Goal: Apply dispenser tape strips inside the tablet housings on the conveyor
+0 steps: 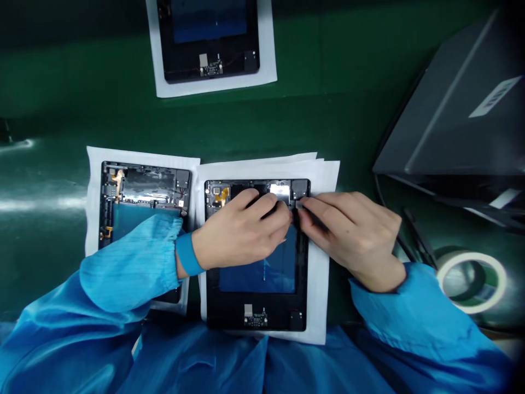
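Observation:
An opened tablet housing [257, 306] lies on white sheets [319, 295] in front of me, with a blue panel, a small circuit board near its lower edge and an orange flex cable at its upper left. Over its upper middle, my left hand [246, 227] is closed, fingertips bent down towards the frame. My right hand [353, 232] pinches at the upper right corner, just below a black square part [301, 187]. A tiny greyish piece shows at its fingertips, too small to name. The fingertips of both hands are close together.
A second opened tablet [150, 183] lies to the left on white paper, partly under my left sleeve. Another tablet [209, 54] sits farther back. On the right are a roll of tape [471, 282], a dark pen-like tool [418, 235] and a large dark grey case [459, 120].

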Tool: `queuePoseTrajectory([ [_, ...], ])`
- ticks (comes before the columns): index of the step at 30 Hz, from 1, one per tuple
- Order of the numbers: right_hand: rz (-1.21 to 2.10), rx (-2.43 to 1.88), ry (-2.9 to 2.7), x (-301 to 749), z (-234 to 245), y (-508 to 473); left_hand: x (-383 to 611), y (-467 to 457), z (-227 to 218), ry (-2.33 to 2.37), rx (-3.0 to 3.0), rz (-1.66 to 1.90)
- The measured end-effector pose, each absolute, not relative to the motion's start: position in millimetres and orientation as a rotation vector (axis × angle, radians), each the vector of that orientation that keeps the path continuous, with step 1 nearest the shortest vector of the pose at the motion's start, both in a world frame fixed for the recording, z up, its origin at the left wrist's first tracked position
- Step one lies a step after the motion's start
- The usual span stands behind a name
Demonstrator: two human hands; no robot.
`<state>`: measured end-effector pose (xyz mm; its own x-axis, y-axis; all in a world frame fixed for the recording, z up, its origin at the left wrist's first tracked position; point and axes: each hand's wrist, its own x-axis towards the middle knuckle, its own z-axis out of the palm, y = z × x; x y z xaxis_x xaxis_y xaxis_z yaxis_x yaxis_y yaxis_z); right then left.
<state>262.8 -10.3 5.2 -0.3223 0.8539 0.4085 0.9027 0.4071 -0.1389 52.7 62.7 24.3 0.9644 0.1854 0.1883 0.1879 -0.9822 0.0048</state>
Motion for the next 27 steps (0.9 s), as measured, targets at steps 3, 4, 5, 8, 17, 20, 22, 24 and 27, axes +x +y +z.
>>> queuePoseTrajectory([
  [3, -0.147, -1.49, -2.262, 264, 6, -8, 53, 63, 23, -0.287, -3.1, -0.287],
  [4, -0.149, -1.494, -2.268, 264, 6, -7, 53, 63, 23, -0.282, -3.097, -0.293],
  [5, -0.152, -1.504, -2.28, 264, 7, -7, 53, 64, 23, -0.278, -3.093, -0.3],
  [8, -0.172, -1.543, -2.363, 258, 13, -7, 55, 65, 25, -0.287, -3.086, -0.301],
  [17, -0.382, -1.67, -2.197, 302, 18, -73, 58, 75, 28, -0.239, -3.071, -0.291],
  [20, -0.992, -1.871, -1.743, 361, 14, -113, 57, 75, 28, -0.216, -3.045, -0.248],
  [22, -1.066, -1.93, -1.679, 391, 10, -127, 56, 75, 28, -0.219, -3.043, -0.235],
  [24, -0.996, -2.017, -1.665, 408, 7, -129, 57, 76, 27, -0.234, -3.045, -0.234],
  [27, -0.88, -2.102, -1.604, 416, 8, -127, 60, 77, 25, -0.244, -3.038, -0.242],
])
